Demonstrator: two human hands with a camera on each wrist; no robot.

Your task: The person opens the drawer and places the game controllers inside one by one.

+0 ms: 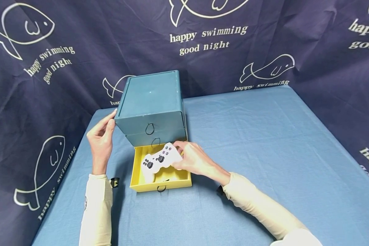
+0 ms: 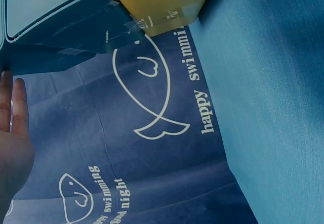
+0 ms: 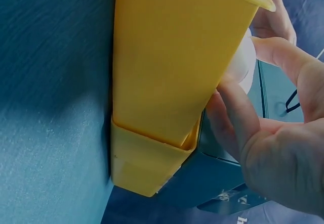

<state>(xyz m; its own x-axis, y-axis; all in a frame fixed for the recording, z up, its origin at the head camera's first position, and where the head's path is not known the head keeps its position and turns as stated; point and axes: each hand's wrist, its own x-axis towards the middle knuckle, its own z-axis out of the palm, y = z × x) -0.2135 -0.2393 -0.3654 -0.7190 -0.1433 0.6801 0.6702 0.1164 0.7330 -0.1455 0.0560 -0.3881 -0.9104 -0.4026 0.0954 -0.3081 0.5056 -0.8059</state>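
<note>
A white game controller [image 1: 161,159] lies tilted in the pulled-out yellow drawer [image 1: 161,186], above its floor at the right end. My right hand [image 1: 194,160] grips the controller's right end, thumb and fingers on opposite sides. In the right wrist view only a white, rounded part of the controller [image 3: 245,62] shows past the drawer wall. My left hand [image 1: 101,136] touches the left side of the teal drawer unit [image 1: 150,94] near its top front corner. Straight fingers [image 2: 19,107] of that hand reach the unit in the left wrist view.
Two teal drawers with black loop pulls [image 1: 149,128] sit closed above the yellow one. The unit stands on a blue cloth-covered table [image 1: 252,143], near the dark blue fish-print curtain [image 1: 209,71] behind it. Another black loop [image 1: 161,189] hangs on the yellow drawer front.
</note>
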